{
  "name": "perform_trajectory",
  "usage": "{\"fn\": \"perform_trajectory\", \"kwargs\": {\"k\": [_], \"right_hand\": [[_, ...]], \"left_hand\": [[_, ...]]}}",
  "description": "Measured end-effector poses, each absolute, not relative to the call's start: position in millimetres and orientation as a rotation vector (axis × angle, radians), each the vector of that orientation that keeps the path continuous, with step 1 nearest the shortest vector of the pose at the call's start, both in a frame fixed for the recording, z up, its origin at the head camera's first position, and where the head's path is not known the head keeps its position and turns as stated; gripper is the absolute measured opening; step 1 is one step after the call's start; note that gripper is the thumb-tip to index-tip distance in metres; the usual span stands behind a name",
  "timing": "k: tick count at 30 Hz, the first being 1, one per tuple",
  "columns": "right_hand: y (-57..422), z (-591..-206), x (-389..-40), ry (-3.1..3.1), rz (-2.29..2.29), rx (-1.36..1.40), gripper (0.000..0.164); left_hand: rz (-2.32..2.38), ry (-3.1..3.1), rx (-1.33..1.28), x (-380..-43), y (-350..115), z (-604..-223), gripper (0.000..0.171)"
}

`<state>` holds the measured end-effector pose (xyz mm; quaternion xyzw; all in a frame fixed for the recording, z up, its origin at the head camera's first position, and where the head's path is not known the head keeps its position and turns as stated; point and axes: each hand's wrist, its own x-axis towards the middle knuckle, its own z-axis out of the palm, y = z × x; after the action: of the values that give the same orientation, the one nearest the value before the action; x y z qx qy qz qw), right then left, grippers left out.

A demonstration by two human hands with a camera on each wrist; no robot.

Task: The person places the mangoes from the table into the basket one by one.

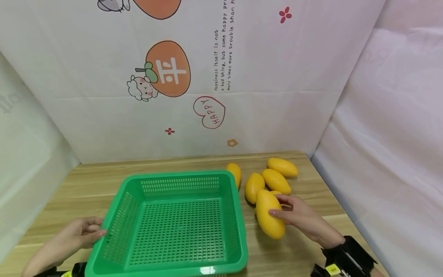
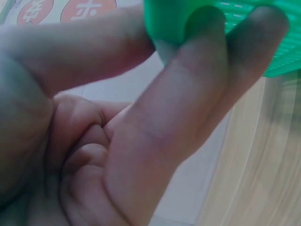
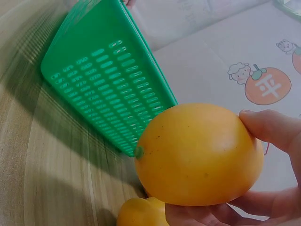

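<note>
Left hand: clamped on the left rim of the green basket, thumb and fingers on either side of the wall. Likely a steadying grip, stops it sliding. Black wrist straps on both arms.

Basket: open side up, left of the right hand. Can't tell if it sits fully flat. Looks like moulded plastic, slightly glossy, rounded corners, slotted walls, gridded floor; walls appear to flare toward the rim.

Right hand: closed round one mango, thumb on one side, fingers on the other. Mango is just right of the basket, apart from it, looks raised off the worktop. Side grip probably suits the fat oval; skin looks smooth, so little to catch on. Yellow-orange, few dark specks, small green nub at one end.

Behind it: loose mangoes bunched right of the basket, one partly hidden by the held one, another by the far right corner. Probably grouped for easy right-hand reach.

Worktop: pale wood grain.

Far: white cloth, cartoon print and lettering, lightly creased, hung upright.
</note>
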<state>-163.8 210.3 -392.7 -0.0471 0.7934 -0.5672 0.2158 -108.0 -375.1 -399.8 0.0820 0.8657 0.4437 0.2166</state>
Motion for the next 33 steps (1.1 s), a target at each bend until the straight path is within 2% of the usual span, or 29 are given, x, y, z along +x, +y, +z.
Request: {"fn": "perform_trajectory", "kwargs": {"k": [6, 18, 25, 33], "right_hand": [[208.8, -392.3, -165.7, 2.168, -1.588, -0.159, 0.073], [208.8, -391.1, -166.8, 2.131, -1.608, -0.22, 0.071], [204.2, -385.0, -169.5, 2.131, -1.611, -0.26, 0.074], [186.3, -365.5, -176.9, 2.193, -1.502, -0.387, 0.069]], "left_hand": [[1.194, 2.42, 0.214, -109.9, -372.3, -398.7, 0.061], [1.233, 2.377, 0.119, -115.1, -364.2, -395.3, 0.071], [1.251, 2.366, 0.152, -117.4, -362.4, -395.9, 0.068], [1.247, 2.351, 0.181, -120.2, -361.3, -393.2, 0.064]]}}
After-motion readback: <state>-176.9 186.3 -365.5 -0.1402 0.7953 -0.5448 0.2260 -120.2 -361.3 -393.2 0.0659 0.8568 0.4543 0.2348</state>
